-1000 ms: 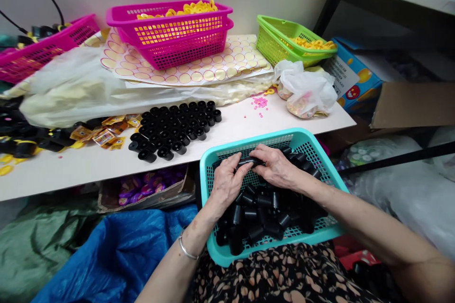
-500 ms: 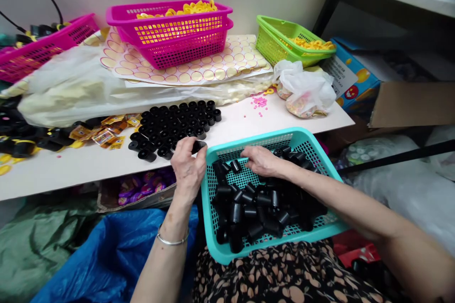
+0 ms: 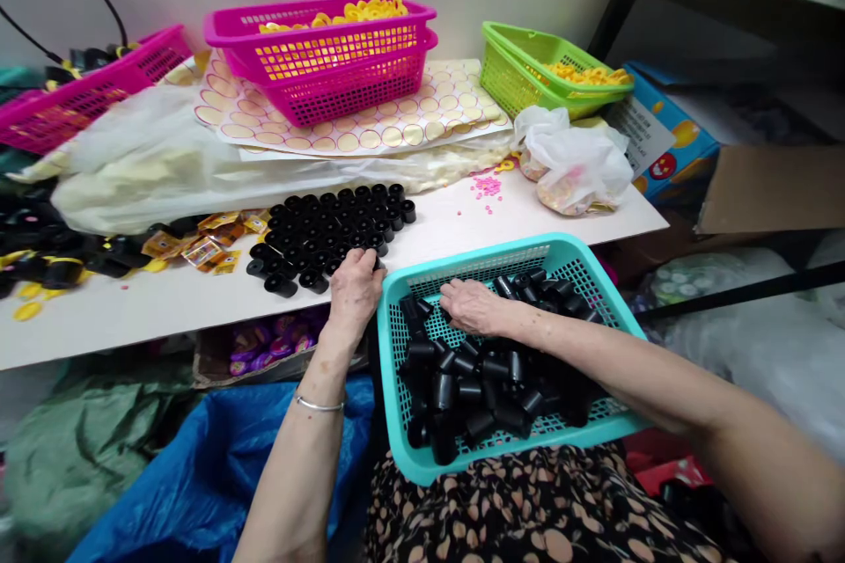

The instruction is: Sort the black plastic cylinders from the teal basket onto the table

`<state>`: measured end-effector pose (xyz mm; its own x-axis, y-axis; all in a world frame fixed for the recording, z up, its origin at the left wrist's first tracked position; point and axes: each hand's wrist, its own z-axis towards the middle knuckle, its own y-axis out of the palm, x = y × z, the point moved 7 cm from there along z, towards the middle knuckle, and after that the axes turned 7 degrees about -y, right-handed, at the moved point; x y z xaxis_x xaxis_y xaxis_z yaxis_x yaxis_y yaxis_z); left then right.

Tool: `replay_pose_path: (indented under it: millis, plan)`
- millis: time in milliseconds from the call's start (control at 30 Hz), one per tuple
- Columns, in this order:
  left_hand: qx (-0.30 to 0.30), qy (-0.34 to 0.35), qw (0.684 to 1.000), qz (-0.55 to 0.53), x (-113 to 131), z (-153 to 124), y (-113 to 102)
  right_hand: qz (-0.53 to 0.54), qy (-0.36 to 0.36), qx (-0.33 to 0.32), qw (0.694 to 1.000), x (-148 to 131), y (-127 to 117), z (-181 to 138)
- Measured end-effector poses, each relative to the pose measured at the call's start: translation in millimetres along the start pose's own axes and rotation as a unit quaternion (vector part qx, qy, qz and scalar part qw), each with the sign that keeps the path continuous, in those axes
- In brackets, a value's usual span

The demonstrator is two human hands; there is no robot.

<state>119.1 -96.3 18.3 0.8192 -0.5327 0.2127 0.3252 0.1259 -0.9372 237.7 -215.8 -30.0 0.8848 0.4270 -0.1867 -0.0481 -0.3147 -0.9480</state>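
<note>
A teal basket [image 3: 574, 264] rests on my lap, holding several loose black plastic cylinders [image 3: 488, 383]. My left hand [image 3: 355, 292] reaches over the white table's front edge, fingers closed on a black cylinder at the near side of a block of upright black cylinders [image 3: 330, 229]. My right hand [image 3: 476, 306] lies inside the basket, fingers curled down among the loose cylinders; what it grips is hidden.
Two stacked pink baskets [image 3: 330, 62] of yellow rings stand on sticker sheets [image 3: 409, 123] at the back. A green basket [image 3: 547, 70] sits back right, a white plastic bag [image 3: 574, 167] beside it. Orange sachets [image 3: 204, 242] lie left. Blue plastic sheeting [image 3: 198, 475] is under the table.
My left hand left the basket with a black cylinder and carried it up to the standing block on the table. My right hand dropped down into the basket's loose cylinders.
</note>
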Motion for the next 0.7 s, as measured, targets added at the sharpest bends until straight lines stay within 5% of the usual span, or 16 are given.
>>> replay_pose_path:
  millis: [267,467,600,700]
  plan:
    - [0.013,0.025,0.995,0.091,3.2,-0.1,-1.3,0.085,0.061,0.022,0.994,4.3,1.0,2.7]
    - [0.090,0.076,0.990,0.080,26.8,-18.5,-30.1,0.172,0.065,0.027,0.983,16.0,-0.4,-8.3]
    - [-0.073,0.261,0.960,0.065,77.4,-49.2,-10.0,0.282,0.065,0.032,0.957,25.7,-0.7,-25.0]
    - [-0.162,0.330,0.926,0.089,98.9,-70.5,17.8,0.457,0.101,0.042,0.883,31.8,2.9,-39.0]
